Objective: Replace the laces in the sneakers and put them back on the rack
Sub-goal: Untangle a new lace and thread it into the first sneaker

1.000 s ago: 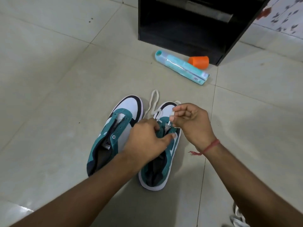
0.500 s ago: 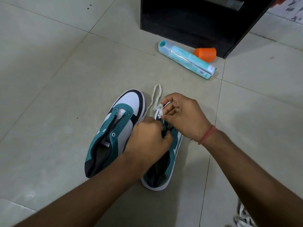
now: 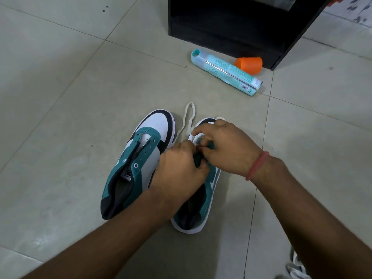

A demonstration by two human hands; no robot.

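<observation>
While both hands crowd over one shoe, I go across the floor from the left. First comes the left sneaker (image 3: 138, 164), teal, white and black, lying laceless with its eyelets bare and untouched. Just beside it stands the right sneaker (image 3: 203, 200), and my left hand (image 3: 177, 170) curls over its tongue area, fingers bent as if gripping the upper, though I cannot tell what they close on because the hand hides it. My right hand (image 3: 225, 148) meets it from the other side, fingertips drawn together in a pinch at the eyelet row; I judge it holds the end of the white lace (image 3: 189, 117), whose loose loop trails off past the toe onto the tiles. The risks I see: the tip may miss or fray at the eyelet I cannot see, the slack loop may twist or snag under the toe as I pull, and the lace may go through unevenly or skip a hole. The shoe could also skid on the smooth floor if my left hand slackens. Farther right lie the spray can (image 3: 225, 72) and the orange cap (image 3: 249, 65), against the black rack (image 3: 231, 27). By count: two sneakers, one lace in work, one can, one cap, one rack, and a pale tangle at the bottom right edge, perhaps more laces.
</observation>
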